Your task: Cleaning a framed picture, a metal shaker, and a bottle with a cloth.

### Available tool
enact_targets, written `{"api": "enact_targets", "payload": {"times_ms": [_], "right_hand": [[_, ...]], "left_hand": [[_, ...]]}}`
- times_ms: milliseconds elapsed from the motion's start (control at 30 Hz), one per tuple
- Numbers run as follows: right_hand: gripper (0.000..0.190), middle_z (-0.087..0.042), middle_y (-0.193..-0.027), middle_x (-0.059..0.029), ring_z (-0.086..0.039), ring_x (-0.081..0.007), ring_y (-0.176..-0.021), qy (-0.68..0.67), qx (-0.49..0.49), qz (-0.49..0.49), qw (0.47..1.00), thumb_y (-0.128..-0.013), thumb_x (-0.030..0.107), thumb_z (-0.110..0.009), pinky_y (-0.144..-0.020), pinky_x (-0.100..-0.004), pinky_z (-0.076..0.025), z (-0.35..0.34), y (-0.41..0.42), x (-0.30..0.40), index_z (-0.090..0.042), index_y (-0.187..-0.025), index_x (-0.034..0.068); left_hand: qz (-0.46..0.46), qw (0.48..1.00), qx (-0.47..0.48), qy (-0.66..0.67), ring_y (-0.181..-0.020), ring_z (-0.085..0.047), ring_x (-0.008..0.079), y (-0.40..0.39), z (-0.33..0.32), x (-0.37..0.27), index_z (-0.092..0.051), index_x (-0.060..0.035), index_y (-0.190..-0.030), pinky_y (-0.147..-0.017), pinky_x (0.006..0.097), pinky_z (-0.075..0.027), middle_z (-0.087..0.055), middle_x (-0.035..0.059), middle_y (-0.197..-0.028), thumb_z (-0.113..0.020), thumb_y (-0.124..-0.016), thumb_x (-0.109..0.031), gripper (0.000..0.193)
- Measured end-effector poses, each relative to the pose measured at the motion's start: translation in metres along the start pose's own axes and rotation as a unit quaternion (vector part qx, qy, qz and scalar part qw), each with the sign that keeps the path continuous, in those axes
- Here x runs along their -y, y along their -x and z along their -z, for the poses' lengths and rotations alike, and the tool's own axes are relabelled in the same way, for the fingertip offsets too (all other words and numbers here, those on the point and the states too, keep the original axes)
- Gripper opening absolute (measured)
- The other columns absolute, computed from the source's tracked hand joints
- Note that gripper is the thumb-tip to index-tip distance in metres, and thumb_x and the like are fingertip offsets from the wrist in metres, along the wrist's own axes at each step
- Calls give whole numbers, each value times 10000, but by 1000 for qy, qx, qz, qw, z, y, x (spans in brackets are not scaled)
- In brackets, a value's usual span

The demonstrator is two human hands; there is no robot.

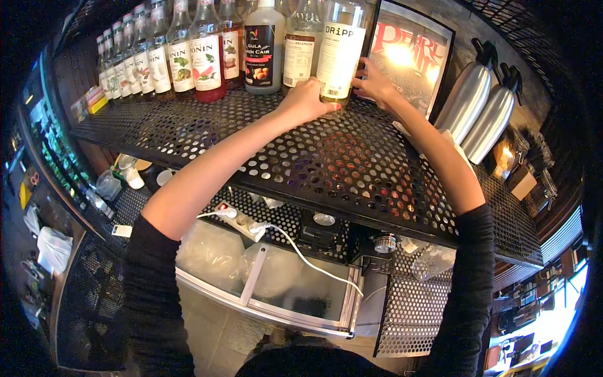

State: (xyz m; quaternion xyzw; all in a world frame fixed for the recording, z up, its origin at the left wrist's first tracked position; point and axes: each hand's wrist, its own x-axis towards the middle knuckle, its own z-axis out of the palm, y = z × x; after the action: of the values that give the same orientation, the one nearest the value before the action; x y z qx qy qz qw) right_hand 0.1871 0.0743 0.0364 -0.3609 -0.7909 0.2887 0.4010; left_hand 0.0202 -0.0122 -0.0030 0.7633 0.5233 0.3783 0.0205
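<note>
A tall glass syrup bottle (340, 66) with a white Dripp label stands upright on the black perforated metal shelf (282, 136). My left hand (304, 101) grips its base from the left, thumb across the front and the other fingers partly hidden. On the right side, my right hand (374, 86) has its fingers spread and bent at the bottle's edge; whether the fingertips touch it I cannot tell. Just left of it is a clear Monin bottle (298, 52). Beside that stands a dark-labelled palm sugar bottle (264, 52).
Several Monin syrup bottles (206, 61) line the shelf's left side. A framed poster (410, 56) leans behind my right hand. Two metal cream whippers or siphons (466, 94) stand at right. Below are a power strip (240, 224), a white cable (301, 249) and a glass-topped chest (292, 278).
</note>
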Motion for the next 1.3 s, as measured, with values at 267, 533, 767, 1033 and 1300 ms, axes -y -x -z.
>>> {"api": "enact_targets", "payload": {"times_ms": [267,533,767,1033,1300], "right_hand": [[580,-473,-1071,-143,-509,-202,-865,85,-14,12,996,-744,62,-582,-647,-280,-478,2,-34,-26,-254,-1223,58],[563,-501,-1004,-128,-514,-216,-851,140,-98,33,985,-740,52,-574,-614,-305,-491,-2,-57,-43,-273,-1214,92],[535,-526,-963,-104,-525,-225,-847,147,-121,30,981,-725,50,-570,-623,-336,-502,-10,-52,-43,-315,-1193,103],[365,-548,-913,-217,-524,-347,-887,135,-212,112,961,-616,60,-586,-762,-384,-419,-18,-41,-40,-498,-962,-13],[308,-593,-856,-141,-596,-220,-723,224,-146,101,958,-709,133,-575,-613,-300,-474,21,-25,3,-510,-981,5]], "left_hand": [[33,996,-52,-60,-773,-594,297,-13,-10,-1,-571,74,-845,-673,349,-486,-597,203,-816,-702,-627,-324,472],[30,996,-75,-36,-760,-594,298,-22,-13,3,-583,73,-810,-665,355,-487,-597,202,-784,-716,-614,-334,471],[17,993,-110,-41,-756,-593,303,-15,-15,3,-576,90,-801,-654,354,-487,-596,201,-785,-722,-613,-322,476],[70,993,-92,-32,-779,-583,314,-10,-15,-6,-520,106,-861,-662,362,-486,-575,208,-840,-711,-642,-284,486],[30,992,-112,-41,-846,-564,319,-5,-17,-4,-486,109,-904,-702,364,-480,-559,221,-882,-706,-650,-276,512]]}}
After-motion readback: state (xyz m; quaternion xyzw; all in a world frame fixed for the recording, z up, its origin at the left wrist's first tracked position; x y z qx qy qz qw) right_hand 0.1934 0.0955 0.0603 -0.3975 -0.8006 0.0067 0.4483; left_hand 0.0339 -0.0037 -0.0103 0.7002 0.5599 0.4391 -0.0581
